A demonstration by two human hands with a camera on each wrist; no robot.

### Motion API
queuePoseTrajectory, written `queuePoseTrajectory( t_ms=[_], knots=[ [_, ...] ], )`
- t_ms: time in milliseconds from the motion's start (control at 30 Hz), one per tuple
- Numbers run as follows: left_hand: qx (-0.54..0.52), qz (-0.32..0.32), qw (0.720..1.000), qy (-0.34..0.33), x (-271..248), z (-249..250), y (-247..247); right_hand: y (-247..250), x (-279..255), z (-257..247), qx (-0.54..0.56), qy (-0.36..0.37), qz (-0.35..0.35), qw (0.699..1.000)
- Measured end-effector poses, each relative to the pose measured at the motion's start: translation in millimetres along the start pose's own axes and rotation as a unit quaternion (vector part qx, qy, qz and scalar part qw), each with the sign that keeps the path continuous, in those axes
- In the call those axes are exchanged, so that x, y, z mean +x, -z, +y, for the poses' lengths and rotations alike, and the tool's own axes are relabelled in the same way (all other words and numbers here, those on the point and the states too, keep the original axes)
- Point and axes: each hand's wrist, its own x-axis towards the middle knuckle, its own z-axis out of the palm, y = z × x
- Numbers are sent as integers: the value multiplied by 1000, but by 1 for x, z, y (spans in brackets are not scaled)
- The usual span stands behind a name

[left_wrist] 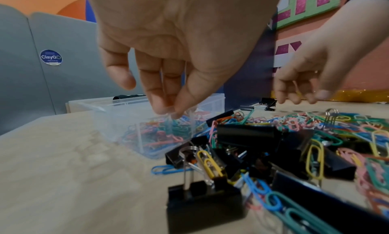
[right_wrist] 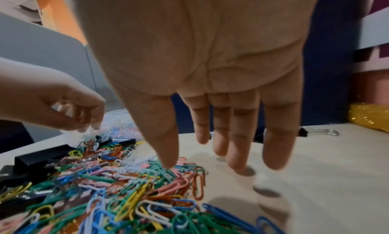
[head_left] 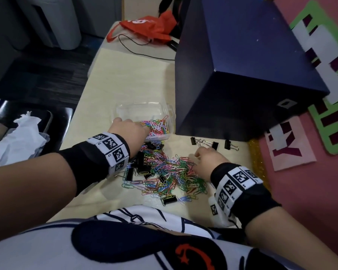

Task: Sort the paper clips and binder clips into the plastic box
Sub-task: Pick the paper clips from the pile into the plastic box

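Note:
A clear plastic box (head_left: 144,107) stands on the pale table (head_left: 129,78), its near compartment holding coloured paper clips (head_left: 158,127). My left hand (head_left: 144,129) hovers over that compartment. In the left wrist view its fingertips (left_wrist: 160,108) and thumb pinch together on what look like a few blurred paper clips. A big pile of mixed paper clips (head_left: 170,172) and black binder clips (head_left: 142,164) lies in front of me. My right hand (head_left: 198,155) is open at the pile's right edge, fingers (right_wrist: 238,164) straight and pointing down at the table. Several binder clips (head_left: 215,145) lie apart beyond it.
A large dark blue box (head_left: 242,75) stands right behind the plastic box and the separate binder clips. A red bag (head_left: 144,26) and black cable (head_left: 137,49) lie at the table's far end. A pink wall (head_left: 320,191) bounds the right; a chair with tissue (head_left: 21,137) sits left.

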Motion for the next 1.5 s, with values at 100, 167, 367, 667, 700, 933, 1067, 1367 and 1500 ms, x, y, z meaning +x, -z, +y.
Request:
queuePoseTrajectory(
  t_ms=[100,167,367,667,700,933,1067,1367,1500],
  knots=[
    [0,-19,1000,4,-3,1,6,-2,-9,4,-42,-34,-64,996],
    [2,-11,1000,5,-6,2,8,-7,-18,3,-69,-50,-101,991],
    [-17,57,992,-113,-17,36,11,-32,-24,-5,10,-54,-62,997],
    [-13,-56,980,-190,-13,86,-2,-37,-14,-7,72,32,-4,997],
    [-14,-54,981,-187,-11,86,-1,-38,-14,-9,76,43,10,996],
    [-25,-65,979,-191,-2,80,2,-35,-12,-12,97,50,48,993],
    [-51,-73,980,-179,2,77,4,-26,-5,-9,87,29,66,994],
    [-192,-15,974,-123,8,40,20,9,3,-21,45,21,46,998],
    [-216,14,973,-77,9,12,27,25,3,-40,54,62,54,995]
  ],
)
